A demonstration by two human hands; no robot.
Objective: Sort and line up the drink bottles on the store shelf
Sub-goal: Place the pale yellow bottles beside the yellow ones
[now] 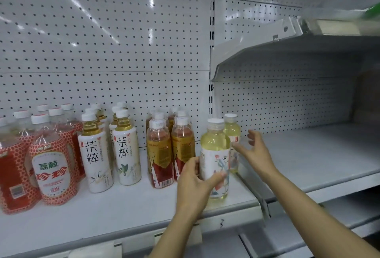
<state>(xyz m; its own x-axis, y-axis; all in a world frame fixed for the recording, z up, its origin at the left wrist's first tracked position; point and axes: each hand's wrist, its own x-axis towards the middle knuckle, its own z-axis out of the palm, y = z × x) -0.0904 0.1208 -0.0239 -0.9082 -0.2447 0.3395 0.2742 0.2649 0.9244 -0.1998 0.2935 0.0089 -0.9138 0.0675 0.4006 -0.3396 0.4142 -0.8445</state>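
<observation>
My left hand, lower centre of frame, grips the pale yellow floral-label bottle, thumb across its front; the bottle stands upright at the right end of the shelf. My right hand, just right of it, is spread with fingers relaxed, holding nothing, near a second pale yellow bottle behind. Further left stand amber-label bottles, white tea bottles and red bottles, before the pegboard.

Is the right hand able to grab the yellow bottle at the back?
Probably yes. The right hand is open right beside the back yellow bottle, with nothing between them. The left hand holds only the front yellow bottle.
</observation>
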